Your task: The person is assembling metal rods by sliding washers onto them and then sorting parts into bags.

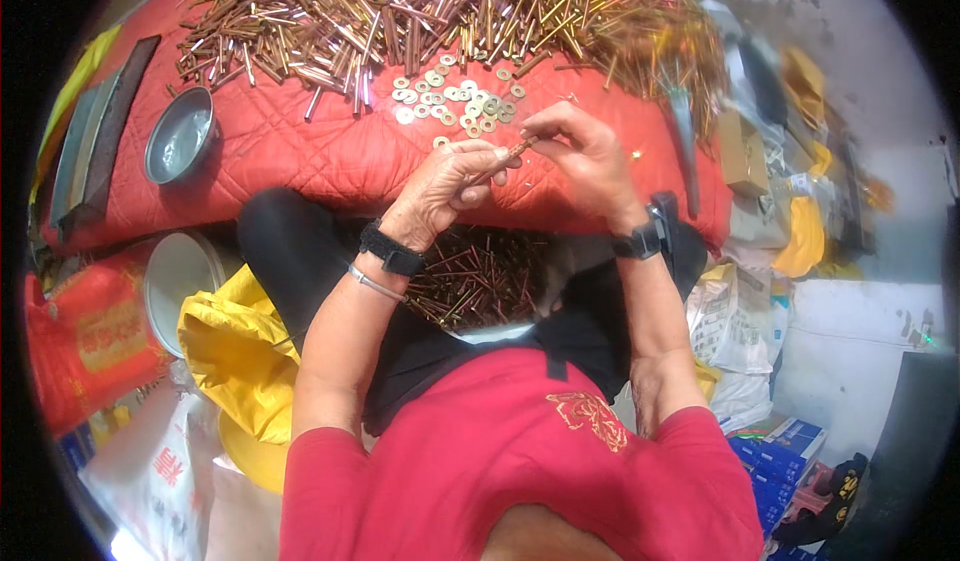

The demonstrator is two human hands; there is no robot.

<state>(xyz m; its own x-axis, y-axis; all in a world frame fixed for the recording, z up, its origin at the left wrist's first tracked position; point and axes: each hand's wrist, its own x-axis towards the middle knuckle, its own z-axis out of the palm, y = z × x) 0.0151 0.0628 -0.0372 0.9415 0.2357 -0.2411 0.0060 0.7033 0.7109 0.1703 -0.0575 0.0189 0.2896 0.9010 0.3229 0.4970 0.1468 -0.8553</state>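
Note:
My left hand (452,183) is closed round a slim copper-coloured threaded rod (515,150), held slantwise over the near edge of the red quilted cover (330,166). The rod's upper right end points at my right hand (583,151), whose thumb and fingers are pinched together at that end. Whether a small part sits between those fingertips is hidden. Just beyond my hands lies a loose group of flat brass-coloured washers (437,99). Behind them a large heap of copper-coloured metal rods (400,11) spreads across the cover.
Between my legs more dark copper rods (480,276) lie in a container. A round metal bowl (181,135) stands on the cover at left, beside a long dark metal bar (115,126). Yellow bags (240,346) are left of me; blue boxes (775,471) lie at lower right.

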